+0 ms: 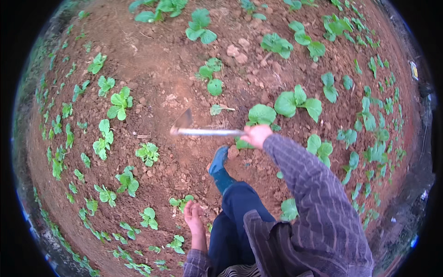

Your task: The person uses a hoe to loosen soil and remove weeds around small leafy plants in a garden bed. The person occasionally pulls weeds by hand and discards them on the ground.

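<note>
My right hand (257, 135) is wrapped round the end of a short-handled hoe (210, 132). The handle runs level to the left, and its rusty-edged metal blade (183, 119) is held over the bare reddish soil. Lower down, my left hand (194, 216) hangs beside my knee with loosely bent fingers, and I see nothing in it. A small green seedling (179, 202) is just beyond its fingertips. Broad-leaved plants (261, 113) grow right behind my right hand. A loose leaf with a pale stalk (217, 110) lies on the ground above the handle.
My blue boot (220, 171) stands on the soil below the hoe. Pale green seedlings (121, 102) grow in rows on the left, larger leafy plants (299, 102) on the right. Clods (237, 53) lie farther ahead. Dark sheeting (417, 152) borders the right edge.
</note>
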A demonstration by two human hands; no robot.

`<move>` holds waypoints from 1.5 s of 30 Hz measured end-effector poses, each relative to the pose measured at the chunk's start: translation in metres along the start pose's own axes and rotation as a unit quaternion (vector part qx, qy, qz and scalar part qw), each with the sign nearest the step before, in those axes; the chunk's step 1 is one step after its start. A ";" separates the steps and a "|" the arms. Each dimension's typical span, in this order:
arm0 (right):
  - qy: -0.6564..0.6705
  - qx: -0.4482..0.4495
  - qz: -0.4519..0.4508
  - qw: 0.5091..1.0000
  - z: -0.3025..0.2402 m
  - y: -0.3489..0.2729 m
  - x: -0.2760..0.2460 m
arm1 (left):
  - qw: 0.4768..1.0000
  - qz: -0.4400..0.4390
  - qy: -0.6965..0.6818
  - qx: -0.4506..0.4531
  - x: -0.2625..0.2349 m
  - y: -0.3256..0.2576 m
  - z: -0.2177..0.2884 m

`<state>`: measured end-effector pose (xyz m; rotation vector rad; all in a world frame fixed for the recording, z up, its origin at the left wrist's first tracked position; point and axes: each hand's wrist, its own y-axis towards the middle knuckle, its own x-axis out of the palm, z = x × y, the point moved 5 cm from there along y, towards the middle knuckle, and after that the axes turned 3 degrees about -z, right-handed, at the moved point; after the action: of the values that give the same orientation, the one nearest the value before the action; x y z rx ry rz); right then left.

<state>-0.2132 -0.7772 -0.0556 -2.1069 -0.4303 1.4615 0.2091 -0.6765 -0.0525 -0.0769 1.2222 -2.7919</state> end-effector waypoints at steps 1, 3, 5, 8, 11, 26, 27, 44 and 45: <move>0.009 0.059 -0.032 0.998 0.018 0.006 0.003 | 1.000 0.000 0.021 -0.001 -0.004 0.006 0.009; -0.027 0.121 0.005 0.992 0.058 0.010 -0.008 | 0.999 0.000 0.012 -0.030 0.011 0.016 0.022; 0.004 0.157 0.027 0.987 0.061 0.004 -0.021 | 0.999 -0.011 0.007 -0.051 0.020 0.023 0.028; 0.103 0.177 0.019 0.979 0.037 -0.001 -0.032 | 0.995 -0.046 0.038 -0.078 0.039 0.027 0.032; 0.154 0.107 0.011 0.982 -0.017 0.010 -0.046 | 0.991 -0.077 0.063 -0.089 0.070 0.019 0.057; 0.157 0.251 -0.056 0.954 0.097 -0.079 0.009 | 0.966 -0.193 0.129 -0.116 0.203 0.072 0.159; 0.197 0.268 -0.048 0.942 0.103 -0.084 0.020 | 0.960 -0.223 0.117 -0.126 0.222 0.071 0.172; 0.754 0.468 0.252 0.386 0.016 -0.015 0.100 | 0.843 -0.345 0.384 -0.150 0.207 0.225 0.187; 0.758 0.461 0.254 0.386 0.014 -0.002 0.083 | 0.869 -0.329 0.340 -0.146 0.198 0.245 0.193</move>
<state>-0.1956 -0.7276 -0.1216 -1.5569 1.4588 -0.5967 0.0439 -1.0039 -0.0998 0.6501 2.1156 -3.2897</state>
